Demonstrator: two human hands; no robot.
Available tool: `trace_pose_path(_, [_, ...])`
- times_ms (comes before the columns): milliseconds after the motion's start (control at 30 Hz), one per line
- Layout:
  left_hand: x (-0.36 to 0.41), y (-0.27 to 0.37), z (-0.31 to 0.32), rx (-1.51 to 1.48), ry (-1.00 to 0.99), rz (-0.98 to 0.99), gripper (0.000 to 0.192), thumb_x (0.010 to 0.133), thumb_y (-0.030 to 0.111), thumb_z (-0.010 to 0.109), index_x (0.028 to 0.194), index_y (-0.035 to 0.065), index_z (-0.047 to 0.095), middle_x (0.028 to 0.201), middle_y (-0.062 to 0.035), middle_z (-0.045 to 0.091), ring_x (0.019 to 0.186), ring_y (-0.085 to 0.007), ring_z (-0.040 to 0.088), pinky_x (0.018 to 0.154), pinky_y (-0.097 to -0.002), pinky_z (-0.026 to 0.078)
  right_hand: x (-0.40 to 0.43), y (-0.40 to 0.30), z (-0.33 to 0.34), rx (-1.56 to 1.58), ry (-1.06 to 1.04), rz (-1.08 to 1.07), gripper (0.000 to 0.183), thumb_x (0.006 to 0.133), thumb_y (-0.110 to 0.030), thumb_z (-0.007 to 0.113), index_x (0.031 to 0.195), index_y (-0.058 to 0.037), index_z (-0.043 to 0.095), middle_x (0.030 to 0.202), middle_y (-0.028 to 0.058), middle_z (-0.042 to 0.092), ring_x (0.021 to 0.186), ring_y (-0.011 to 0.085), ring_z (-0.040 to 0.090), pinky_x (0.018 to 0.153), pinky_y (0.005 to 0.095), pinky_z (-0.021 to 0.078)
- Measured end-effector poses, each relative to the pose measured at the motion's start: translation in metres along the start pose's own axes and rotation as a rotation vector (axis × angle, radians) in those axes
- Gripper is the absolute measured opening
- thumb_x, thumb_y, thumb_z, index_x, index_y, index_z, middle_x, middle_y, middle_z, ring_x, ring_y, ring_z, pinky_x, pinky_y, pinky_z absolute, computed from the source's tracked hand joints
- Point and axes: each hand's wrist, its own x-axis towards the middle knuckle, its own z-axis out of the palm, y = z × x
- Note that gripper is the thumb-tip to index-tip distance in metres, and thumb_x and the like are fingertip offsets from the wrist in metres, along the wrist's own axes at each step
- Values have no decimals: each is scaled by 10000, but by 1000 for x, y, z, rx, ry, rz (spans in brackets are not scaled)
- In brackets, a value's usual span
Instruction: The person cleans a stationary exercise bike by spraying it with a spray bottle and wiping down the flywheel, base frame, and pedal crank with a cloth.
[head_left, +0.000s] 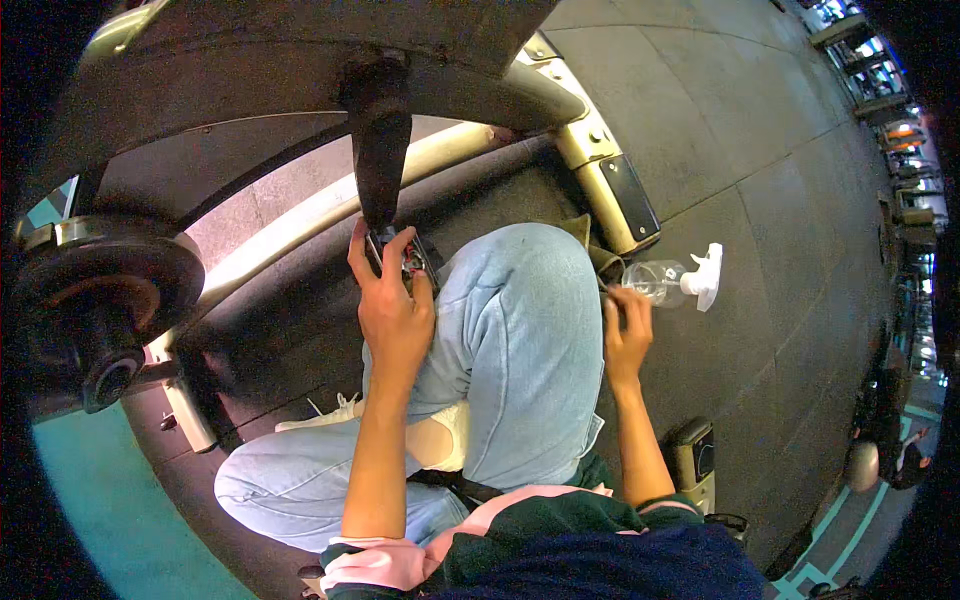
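Observation:
My left hand (396, 319) has its fingers around a small dark object with red and silver parts (415, 261), which looks like a pedal. It sits at the lower end of a black tapered arm (381, 161) hanging from the machine above. Beyond my raised knee, my right hand (630, 330) is low over the floor with its fingers bent together. Its fingertips are close to a crumpled olive-grey cloth (606, 262), partly hidden by the knee; whether they grip it is unclear. Just past them, a clear spray bottle (656, 283) with a white trigger head lies on its side.
The machine's pale metal frame (450, 146) runs across behind my left hand, ending in a black-capped foot (628, 199). At the left a round black machine part (105, 300) juts out. Dark rubber tiles (765, 247) cover the floor; gym equipment (900, 142) lines the far right.

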Motion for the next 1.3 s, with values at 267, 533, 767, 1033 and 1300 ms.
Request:
trace_pose_path(267, [1,-20,-6,-85,-40,47,443,802,95,557,1234,168,487,1430,-182,213,1106,-411,502,864,-431,458,69,3,52,-494,-460,188,314,775,-323,654,945,-62,617,930,139,608,896,321,557,763,430,426])
trace_pose_path(533, [2,0,-2,26,-22,-7,471,748,-4,556,1188,162,531,1407,-217,253,1064,-426,522,818,-417,482,124,-76,41,200,-196,-99,234,770,-163,656,979,-55,661,937,117,639,834,282,603,767,368,461])
trace_pose_path(767, [2,-1,-1,63,20,26,453,730,-7,560,1153,156,554,1405,-218,254,1049,-420,534,807,-421,485,187,-114,120,157,-608,-441,238,795,-186,644,937,5,641,872,183,648,760,303,640,681,329,481])
trace_pose_path(1033, [3,1,-1,51,12,16,431,733,8,562,1137,159,562,1397,-215,262,1019,-416,552,785,-426,493,186,-125,164,-169,-326,-1293,157,809,-169,525,860,-32,581,768,131,622,670,293,630,586,389,520])
trace_pose_path(1300, [4,1,-2,22,9,19,411,733,13,564,1121,151,568,1397,-212,268,1054,-412,537,796,-416,494,177,-144,168,16,-487,-661,240,755,-193,640,971,-88,644,830,178,631,763,363,617,676,429,499])
